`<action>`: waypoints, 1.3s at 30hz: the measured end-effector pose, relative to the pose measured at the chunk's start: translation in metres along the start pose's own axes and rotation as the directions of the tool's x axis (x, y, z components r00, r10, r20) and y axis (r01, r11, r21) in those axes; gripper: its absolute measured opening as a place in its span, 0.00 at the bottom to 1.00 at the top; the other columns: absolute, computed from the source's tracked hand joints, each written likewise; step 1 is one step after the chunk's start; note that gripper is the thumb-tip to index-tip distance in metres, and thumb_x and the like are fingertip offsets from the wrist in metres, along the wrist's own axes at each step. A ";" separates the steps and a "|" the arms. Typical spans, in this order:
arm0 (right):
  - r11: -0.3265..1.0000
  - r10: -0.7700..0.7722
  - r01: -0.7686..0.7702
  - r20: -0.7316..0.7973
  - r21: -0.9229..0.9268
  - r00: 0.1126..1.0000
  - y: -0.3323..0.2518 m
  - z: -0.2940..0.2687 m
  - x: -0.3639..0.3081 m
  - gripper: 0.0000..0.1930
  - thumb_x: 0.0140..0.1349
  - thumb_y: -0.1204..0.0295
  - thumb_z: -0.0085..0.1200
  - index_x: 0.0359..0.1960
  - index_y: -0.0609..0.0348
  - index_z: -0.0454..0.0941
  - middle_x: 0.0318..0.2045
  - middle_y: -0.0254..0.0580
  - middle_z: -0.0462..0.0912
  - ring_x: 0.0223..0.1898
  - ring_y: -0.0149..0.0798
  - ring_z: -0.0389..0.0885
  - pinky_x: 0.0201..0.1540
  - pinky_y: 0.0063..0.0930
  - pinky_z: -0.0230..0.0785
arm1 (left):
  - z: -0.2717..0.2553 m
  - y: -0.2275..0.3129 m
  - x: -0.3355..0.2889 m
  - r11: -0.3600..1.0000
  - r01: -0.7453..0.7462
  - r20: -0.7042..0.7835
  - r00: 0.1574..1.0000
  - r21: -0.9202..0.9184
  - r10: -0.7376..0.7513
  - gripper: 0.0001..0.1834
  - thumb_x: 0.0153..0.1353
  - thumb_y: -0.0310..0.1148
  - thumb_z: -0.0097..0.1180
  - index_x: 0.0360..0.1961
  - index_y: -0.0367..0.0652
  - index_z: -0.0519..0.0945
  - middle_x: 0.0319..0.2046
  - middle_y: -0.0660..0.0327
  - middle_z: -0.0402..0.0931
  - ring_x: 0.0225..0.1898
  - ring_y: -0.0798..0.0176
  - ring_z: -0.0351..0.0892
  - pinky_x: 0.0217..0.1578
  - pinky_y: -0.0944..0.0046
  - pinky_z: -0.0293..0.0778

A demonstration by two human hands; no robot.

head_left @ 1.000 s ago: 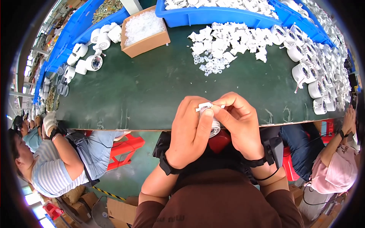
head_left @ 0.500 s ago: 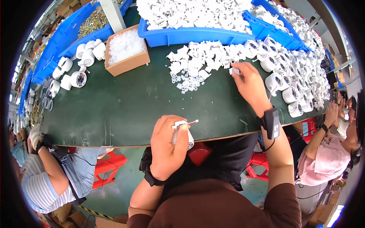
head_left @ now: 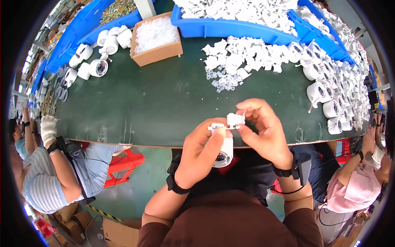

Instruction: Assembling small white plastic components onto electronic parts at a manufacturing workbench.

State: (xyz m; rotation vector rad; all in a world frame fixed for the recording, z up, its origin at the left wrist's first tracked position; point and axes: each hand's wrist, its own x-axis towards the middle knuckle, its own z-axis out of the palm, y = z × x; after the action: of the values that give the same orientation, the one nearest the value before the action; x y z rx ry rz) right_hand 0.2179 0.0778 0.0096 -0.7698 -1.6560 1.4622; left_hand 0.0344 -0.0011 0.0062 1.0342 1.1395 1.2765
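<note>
Near the table's front edge, my left hand (head_left: 201, 150) is closed around a round white camera housing (head_left: 225, 155) with a dark lens face pointing down. A thin cable with a small connector comes out at its top, beside my thumb. My right hand (head_left: 265, 133) pinches a small white plastic part (head_left: 235, 119) between thumb and fingers, just above the top of the housing. Whether the part touches the housing I cannot tell. Beyond my hands, a heap of similar white plastic parts (head_left: 251, 53) lies on the green table (head_left: 135, 107), with small clear rings (head_left: 225, 81) in front of it.
A cardboard box (head_left: 158, 55) of translucent pieces stands at the back, beside a blue bin (head_left: 234, 32) piled with white parts. Rows of white camera housings (head_left: 317, 90) crowd the right side; several more (head_left: 98, 68) sit at left. Co-workers sit on both sides.
My right hand has come back from the parts heap toward my left hand, bringing the small white part. My left hand has turned the housing, showing its lens. The view has shifted slightly.
</note>
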 end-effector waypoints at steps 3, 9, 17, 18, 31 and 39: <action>0.987 0.023 -0.002 0.133 -0.160 0.991 0.000 -0.001 0.000 0.23 0.64 0.89 0.52 0.61 0.64 0.74 0.49 0.37 0.77 0.51 0.29 0.78 0.56 0.26 0.71 | -0.004 -0.007 0.000 0.997 -0.066 -0.035 0.997 -0.031 0.065 0.14 0.77 0.36 0.48 0.48 0.36 0.80 0.41 0.63 0.81 0.37 0.74 0.77 0.38 0.72 0.72; 0.975 0.199 -0.206 0.090 0.085 0.976 -0.001 0.012 -0.010 0.19 0.67 0.85 0.55 0.59 0.64 0.75 0.48 0.38 0.83 0.49 0.29 0.82 0.55 0.26 0.74 | -0.009 -0.006 -0.001 0.878 -0.255 -0.090 0.945 0.405 0.316 0.11 0.75 0.32 0.49 0.45 0.35 0.80 0.42 0.59 0.82 0.41 0.66 0.78 0.43 0.66 0.73; 0.990 0.102 -0.095 -0.058 0.106 0.993 -0.026 0.047 -0.017 0.20 0.67 0.87 0.54 0.60 0.68 0.75 0.54 0.45 0.83 0.58 0.36 0.81 0.62 0.31 0.73 | 0.000 0.000 0.002 0.652 -0.341 -0.101 0.835 0.677 0.541 0.11 0.65 0.24 0.54 0.47 0.37 0.80 0.44 0.52 0.81 0.41 0.49 0.77 0.46 0.55 0.72; 0.986 0.089 -0.081 -0.049 0.144 0.995 -0.025 0.049 -0.017 0.20 0.67 0.87 0.54 0.60 0.68 0.75 0.54 0.44 0.83 0.58 0.35 0.81 0.62 0.31 0.73 | 0.001 0.000 0.002 0.629 -0.337 -0.095 0.829 0.701 0.550 0.12 0.65 0.24 0.54 0.49 0.36 0.80 0.44 0.52 0.81 0.41 0.49 0.77 0.45 0.54 0.72; 0.996 0.082 -0.074 -0.174 0.051 0.981 -0.016 0.064 -0.022 0.19 0.63 0.89 0.59 0.56 0.66 0.79 0.52 0.41 0.82 0.55 0.35 0.82 0.62 0.30 0.74 | -0.006 -0.014 -0.001 0.568 -0.381 -0.025 0.815 0.730 0.579 0.19 0.69 0.34 0.45 0.53 0.33 0.78 0.46 0.49 0.79 0.39 0.46 0.75 0.44 0.51 0.72; 0.994 -0.093 0.074 -0.266 -0.083 0.959 0.003 0.076 -0.032 0.21 0.64 0.87 0.61 0.58 0.65 0.77 0.50 0.40 0.82 0.56 0.34 0.80 0.63 0.31 0.69 | -0.007 -0.017 0.002 0.549 -0.425 -0.002 0.790 0.720 0.614 0.19 0.71 0.40 0.44 0.50 0.36 0.79 0.44 0.50 0.80 0.38 0.48 0.74 0.41 0.53 0.71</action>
State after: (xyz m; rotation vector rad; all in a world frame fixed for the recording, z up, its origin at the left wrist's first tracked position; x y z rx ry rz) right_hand 0.1692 0.0120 -0.0013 -0.8863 -1.5193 1.1864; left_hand 0.0305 0.0001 -0.0115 1.9441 1.6530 1.5091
